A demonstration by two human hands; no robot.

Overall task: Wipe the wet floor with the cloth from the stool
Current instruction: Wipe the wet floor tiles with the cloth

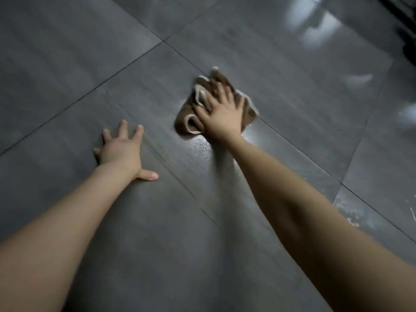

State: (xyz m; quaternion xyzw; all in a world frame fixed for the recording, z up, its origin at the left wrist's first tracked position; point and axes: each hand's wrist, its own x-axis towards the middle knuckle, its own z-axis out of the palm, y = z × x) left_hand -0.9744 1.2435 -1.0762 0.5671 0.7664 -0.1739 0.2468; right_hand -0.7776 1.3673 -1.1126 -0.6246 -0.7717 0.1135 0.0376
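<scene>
The left hand (122, 149) lies flat on the grey tiled floor (67, 64), palm down and holding nothing. Its fingers (123, 127) are spread and point away from the person, the thumb (147, 175) stuck out sideways toward the other arm. The left forearm runs straight back to the lower left corner. A dark grout line (90, 91) slants across the tiles just beyond the fingertips, and nothing lies between the two hands but bare tile.

Off to the thumb side, and a little farther out, the right hand (221, 113) presses down on the cloth (185, 111) — a brown rag with pale edging, bunched into folds on the floor. The hand is splayed wide on top of it, fingers straight rather than curled round the fabric, though hand and cloth are both a bit blurred. The cloth sticks out past the fingertips and on both sides of the palm.

Just behind that wrist a wet patch (202, 152) shines on the tile. The right arm stretches long and straight toward the lower right. Beyond its outer side are pale smears (351, 218), and far off past the fingertips, in the upper corner, something dark (407, 30) — I can't tell what.
</scene>
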